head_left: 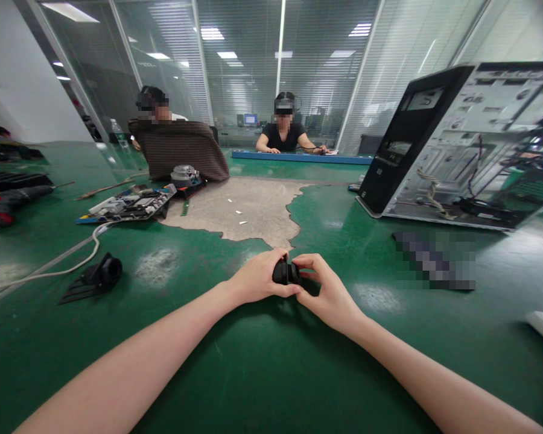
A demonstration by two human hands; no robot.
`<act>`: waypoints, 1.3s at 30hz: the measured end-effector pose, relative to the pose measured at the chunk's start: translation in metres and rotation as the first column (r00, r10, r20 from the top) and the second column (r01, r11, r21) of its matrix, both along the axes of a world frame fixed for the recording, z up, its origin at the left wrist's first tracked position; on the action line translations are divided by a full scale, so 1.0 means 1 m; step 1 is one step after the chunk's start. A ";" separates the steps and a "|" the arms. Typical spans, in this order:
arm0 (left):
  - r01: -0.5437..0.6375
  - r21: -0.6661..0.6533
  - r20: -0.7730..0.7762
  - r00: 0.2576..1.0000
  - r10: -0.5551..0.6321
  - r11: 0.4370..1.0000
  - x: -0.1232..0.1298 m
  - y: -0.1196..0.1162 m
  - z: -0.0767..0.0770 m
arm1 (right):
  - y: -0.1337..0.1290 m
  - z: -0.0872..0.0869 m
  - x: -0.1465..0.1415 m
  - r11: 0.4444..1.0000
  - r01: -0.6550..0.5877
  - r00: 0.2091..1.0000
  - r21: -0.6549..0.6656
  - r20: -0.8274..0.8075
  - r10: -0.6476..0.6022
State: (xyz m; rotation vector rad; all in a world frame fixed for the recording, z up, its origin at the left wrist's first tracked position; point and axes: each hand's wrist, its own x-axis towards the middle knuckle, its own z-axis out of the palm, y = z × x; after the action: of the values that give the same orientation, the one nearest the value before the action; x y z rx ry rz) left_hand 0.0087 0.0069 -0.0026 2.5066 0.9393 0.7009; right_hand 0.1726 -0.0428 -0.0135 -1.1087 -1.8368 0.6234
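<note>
Just above the green tabletop, at the centre of the view, is a small black part (286,273) with a rounded, ridged shape. My left hand (259,277) is wrapped round its left side, thumb below and fingers above. From the right, my right hand (328,291) pinches the same part between thumb and fingertips. Its exact form is partly hidden by my fingers. Another black part with a round opening (100,272) lies on the table to the left, apart from both hands.
An open computer case (461,144) stands at the right. At the left are a circuit board (129,204), a white cable (96,244) and a power drill (15,199). A brown cloth-like object (176,147) stands behind. Two people sit across the table.
</note>
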 end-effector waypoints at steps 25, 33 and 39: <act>0.002 0.002 0.027 1.000 -0.002 1.000 0.005 -0.007 -0.004 | 0.011 0.007 -0.001 0.884 -0.162 0.941 -0.439 -0.340 0.003; 0.018 0.058 0.019 1.000 -0.019 0.998 0.004 -0.004 -0.007 | 0.005 0.003 -0.004 0.906 -0.137 0.942 -0.401 -0.337 -0.006; 0.022 0.087 0.019 1.000 -0.024 0.996 0.003 -0.003 -0.010 | 0.002 0.004 -0.005 0.926 -0.101 0.944 -0.365 -0.329 -0.027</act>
State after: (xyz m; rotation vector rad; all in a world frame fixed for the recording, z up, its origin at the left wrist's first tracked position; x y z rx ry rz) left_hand 0.0116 0.0040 -0.0126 2.5760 0.8900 0.7736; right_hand 0.1680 -0.0404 -0.0099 -1.1327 -1.4844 1.1512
